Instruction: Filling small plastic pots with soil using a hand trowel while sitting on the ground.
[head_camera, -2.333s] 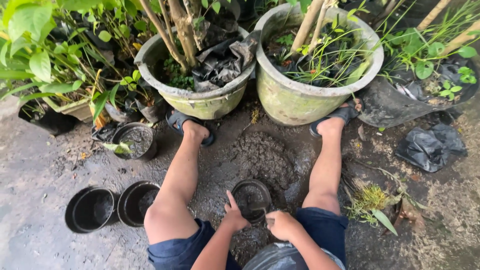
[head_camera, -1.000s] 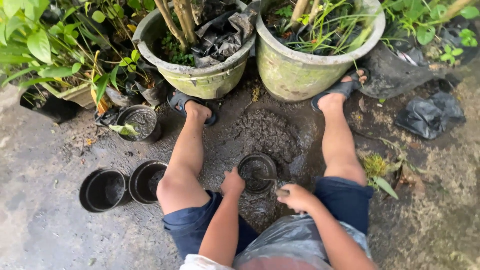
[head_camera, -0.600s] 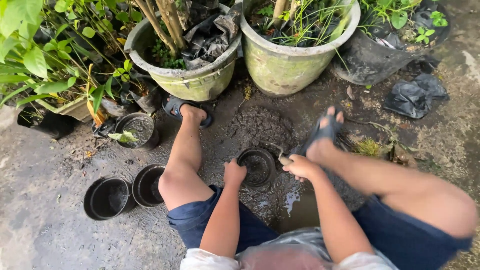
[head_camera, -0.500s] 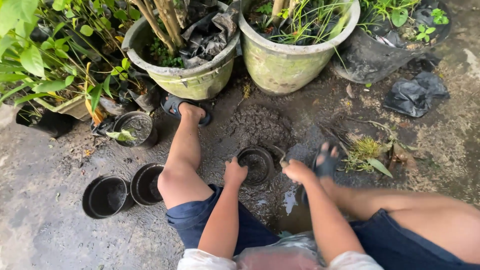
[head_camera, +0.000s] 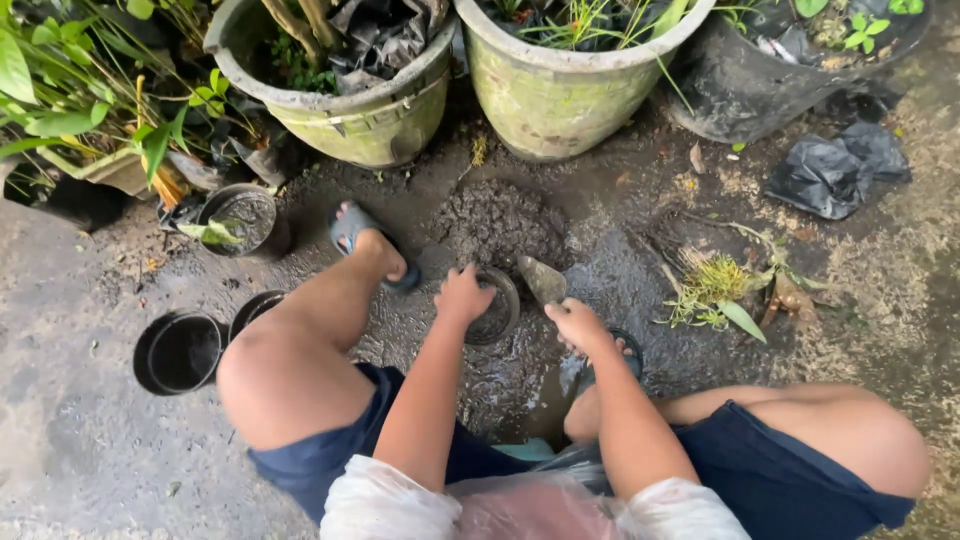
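I sit on wet ground with a small black pot (head_camera: 496, 312) of soil between my legs. My left hand (head_camera: 463, 294) grips the pot's near left rim. My right hand (head_camera: 577, 322) holds a small muddy trowel (head_camera: 542, 279) whose blade points toward the pot's right edge. A heap of dark soil (head_camera: 498, 224) lies just beyond the pot. My left foot in a sandal (head_camera: 362, 240) rests left of the heap. My right leg is folded, its foot (head_camera: 602, 362) tucked under my right forearm.
Two big mossy planters (head_camera: 350, 110) (head_camera: 560, 90) stand behind the soil heap. Two empty black pots (head_camera: 180, 350) (head_camera: 252, 310) sit at my left, a filled small pot (head_camera: 240, 218) farther back. An uprooted plant (head_camera: 715, 290) and a black plastic bag (head_camera: 835, 170) lie to the right.
My right leg, stretched out before, has folded in with the foot drawn under me. My right hand has come to the pot with the trowel. My left hand stays on the pot's rim.
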